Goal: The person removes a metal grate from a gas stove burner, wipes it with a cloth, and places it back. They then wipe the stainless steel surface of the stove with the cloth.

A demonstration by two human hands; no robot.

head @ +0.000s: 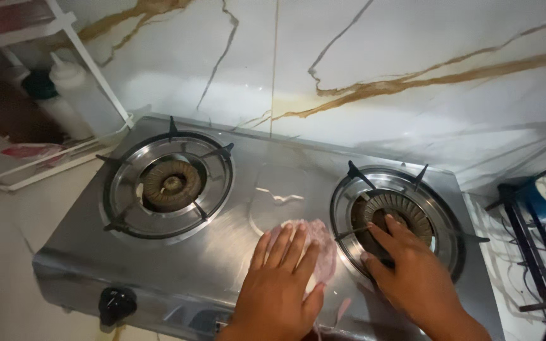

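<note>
Rack: a white wire rack (64, 151) stood at far left against the marble wall (349, 57), with a white squeeze bottle (74, 82) inside it.
Knob: a black knob (117, 305) sat on the stove's front, lower left.
Stove: a steel two-burner stove (266, 189) lay on the counter (1, 278).
Left burner: the left burner (170, 184) sat bare under its black grate.
Cloth: a pale pink cloth (321, 247) lay on the steel between the burners, near the front edge.
Left hand: the left hand (279, 284) pressed flat on the cloth, grip apart, fingers spread.
Right burner: the right burner (394, 215) was partly covered.
Right hand: the right hand (412, 271) rested on that burner's ring, grip loosely apart, clamped on nothing.
Stand: a dark wire stand (538, 252) stood at far right.
</note>
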